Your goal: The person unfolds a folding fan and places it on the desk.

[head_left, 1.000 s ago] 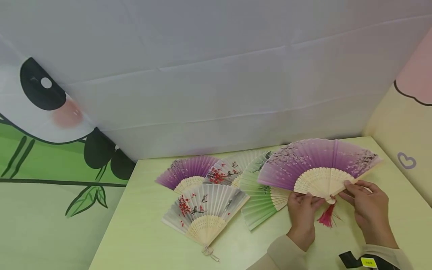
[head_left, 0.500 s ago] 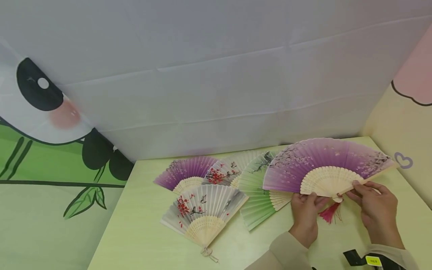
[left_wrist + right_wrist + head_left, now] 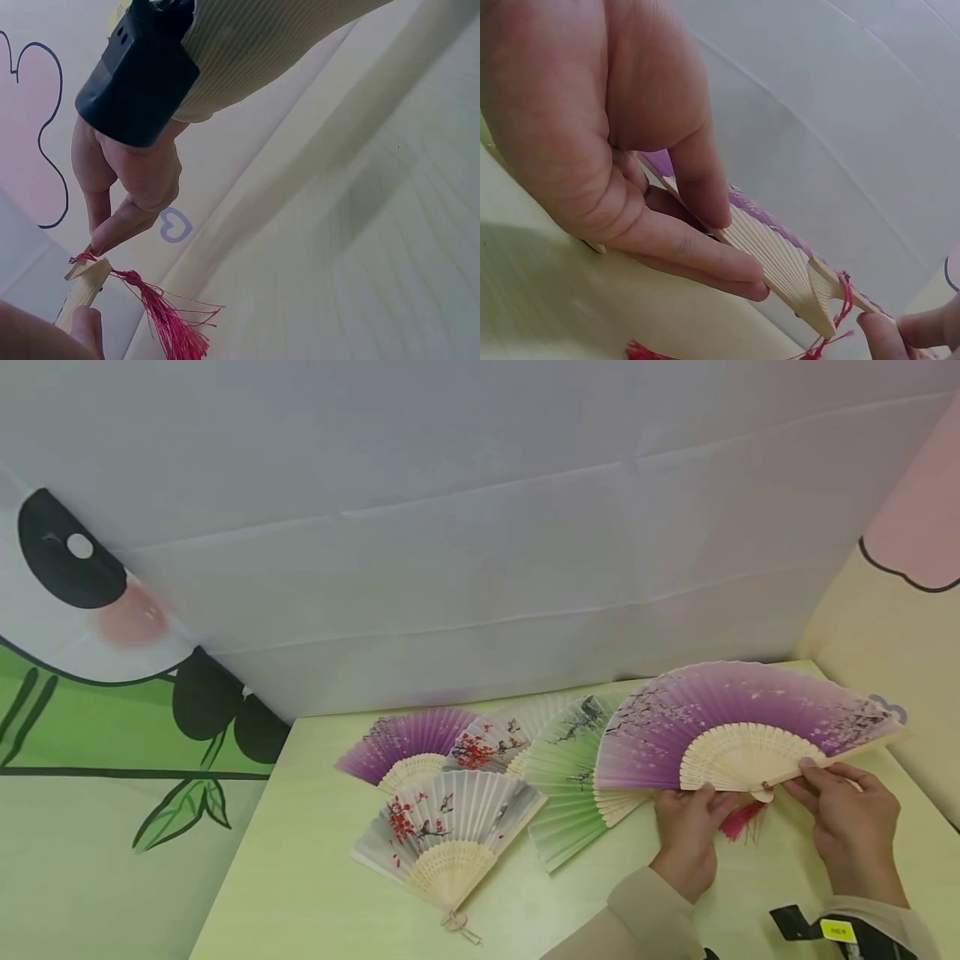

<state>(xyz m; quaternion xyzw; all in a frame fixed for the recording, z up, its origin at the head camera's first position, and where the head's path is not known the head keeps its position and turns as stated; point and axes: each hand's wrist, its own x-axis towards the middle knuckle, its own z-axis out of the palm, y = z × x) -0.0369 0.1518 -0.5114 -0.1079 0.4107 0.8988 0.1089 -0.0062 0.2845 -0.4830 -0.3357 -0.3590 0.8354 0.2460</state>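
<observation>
Both hands hold a spread purple folding fan [image 3: 675, 727] with blossom branches, raised in front of the table's right part. My left hand [image 3: 686, 843] pinches the pale bamboo ribs near their lower left edge, thumb in front. With thumb and fingers, my right hand [image 3: 858, 827] grips the right outer stick near the pivot. A red tassel [image 3: 172, 322] hangs from the pivot between the hands. In the right wrist view, the left hand [image 3: 622, 142] appears large against the ribs [image 3: 772, 262], and the right hand's fingertips [image 3: 885, 334] show at the lower right.
A green fan [image 3: 570, 810] lies partly behind the held fan. Left of it lie a grey fan with red blossoms [image 3: 457, 818], another such fan [image 3: 487, 743] and a smaller purple fan [image 3: 412, 739]. A pale wall [image 3: 480, 568] stands behind the table [image 3: 300, 877].
The held purple fan has moved right and slightly up, both hands with it. Less of the tassel shows below it, and more of the green fan is uncovered. The lying fans stay put.
</observation>
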